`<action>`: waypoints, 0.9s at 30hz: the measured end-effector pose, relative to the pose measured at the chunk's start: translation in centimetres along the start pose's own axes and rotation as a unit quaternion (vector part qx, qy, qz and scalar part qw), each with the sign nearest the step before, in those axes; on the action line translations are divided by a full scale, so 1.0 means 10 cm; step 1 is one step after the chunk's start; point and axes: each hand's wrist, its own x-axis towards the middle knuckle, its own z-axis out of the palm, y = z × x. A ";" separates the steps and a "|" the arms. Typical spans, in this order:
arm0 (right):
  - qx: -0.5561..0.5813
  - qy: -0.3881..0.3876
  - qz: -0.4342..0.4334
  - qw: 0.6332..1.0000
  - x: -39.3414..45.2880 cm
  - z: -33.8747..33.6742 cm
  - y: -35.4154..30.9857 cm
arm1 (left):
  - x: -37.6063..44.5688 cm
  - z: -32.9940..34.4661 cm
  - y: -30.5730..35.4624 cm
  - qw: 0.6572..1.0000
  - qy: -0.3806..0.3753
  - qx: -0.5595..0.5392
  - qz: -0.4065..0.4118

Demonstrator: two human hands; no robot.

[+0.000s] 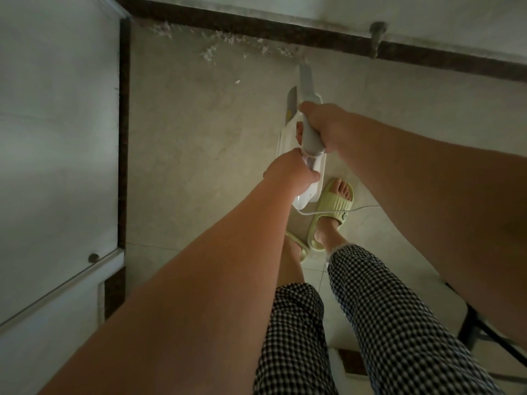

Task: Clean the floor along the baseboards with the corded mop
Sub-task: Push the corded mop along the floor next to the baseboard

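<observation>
Both forearms reach forward and down to the corded mop (306,143). Left hand (288,173) grips the rear of the body, nearer the person; right hand (319,124) wraps its fingers (299,132) round the grey handle ahead of it. Long axis of the mop runs away from the person toward the far baseboard (256,29), where debris (219,44) lies on the floor (185,124), left of the nozzle tip. Cord (328,211) trails rearward across a slipper (333,208).

No words, numbers or signs can be read here. The white mop (306,155) has a small yellow patch near its top end, but it is too blurry to tell if anything is written on it.
</observation>
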 end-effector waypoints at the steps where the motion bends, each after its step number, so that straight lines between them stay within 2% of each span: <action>1: 0.004 0.001 -0.003 1.000 0.00 0.01 0.01 | 0.00 0.00 0.00 1.000 -0.002 0.001 -0.001; 16: -0.058 -0.005 -0.002 0.998 0.04 -0.04 -0.24 | 0.15 -0.07 0.12 1.000 0.009 -0.027 0.004; 27: -0.054 -0.024 0.012 0.998 0.02 0.01 -0.16 | 0.05 -0.11 0.11 0.999 -0.006 -0.031 -0.027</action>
